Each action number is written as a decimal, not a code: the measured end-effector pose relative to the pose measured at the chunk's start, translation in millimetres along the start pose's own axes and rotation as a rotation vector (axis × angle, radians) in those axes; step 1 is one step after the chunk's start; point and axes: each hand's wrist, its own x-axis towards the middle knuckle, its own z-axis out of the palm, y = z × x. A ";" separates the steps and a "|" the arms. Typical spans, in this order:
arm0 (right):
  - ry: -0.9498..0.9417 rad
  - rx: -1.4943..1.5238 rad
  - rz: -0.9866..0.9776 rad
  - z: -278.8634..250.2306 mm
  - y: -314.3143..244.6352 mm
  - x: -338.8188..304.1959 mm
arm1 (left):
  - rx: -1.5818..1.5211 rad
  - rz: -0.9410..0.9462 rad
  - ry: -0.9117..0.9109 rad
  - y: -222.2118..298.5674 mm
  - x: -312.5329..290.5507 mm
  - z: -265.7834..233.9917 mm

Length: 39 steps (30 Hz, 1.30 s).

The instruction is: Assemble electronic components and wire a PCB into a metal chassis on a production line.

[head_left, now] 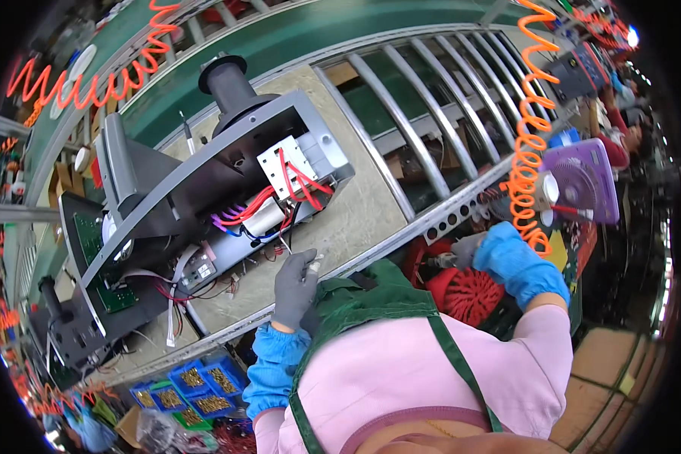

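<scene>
A dark grey appliance housing (197, 174) lies tipped open on the bench, its wiring exposed. Inside it sit a white terminal block (286, 168) with red wires, a pale cylinder (265, 218) and a green circuit board (91, 234). My left hand (295, 287), in a grey glove, is at the bench's near edge by these wires, its fingers pinched on a thin pale wire. Out to the right, my right hand (467, 250), also gloved, is curled beside a red ribbed object (469, 293); its fingertips and what they hold are unclear.
A roller conveyor (424, 113) runs right of the housing. Orange coiled hoses (533, 144) hang at right and upper left. A purple fan (583, 181) stands beyond my right hand. Blue bins of brass-coloured small parts (193, 377) sit below the bench; cardboard (601, 359) is at lower right.
</scene>
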 end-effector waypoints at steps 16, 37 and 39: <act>0.489 0.136 0.167 -39.0 -107.8 32.0 | 0.235 -0.110 -0.026 -62.4 -53.6 -96.2; 1.081 0.865 -0.716 -162.1 -202.5 51.0 | 0.116 -0.398 0.646 -134.3 -45.6 -212.7; 1.167 0.711 -0.703 -166.7 -208.6 24.7 | 0.131 -0.394 0.638 -128.7 -46.5 -217.4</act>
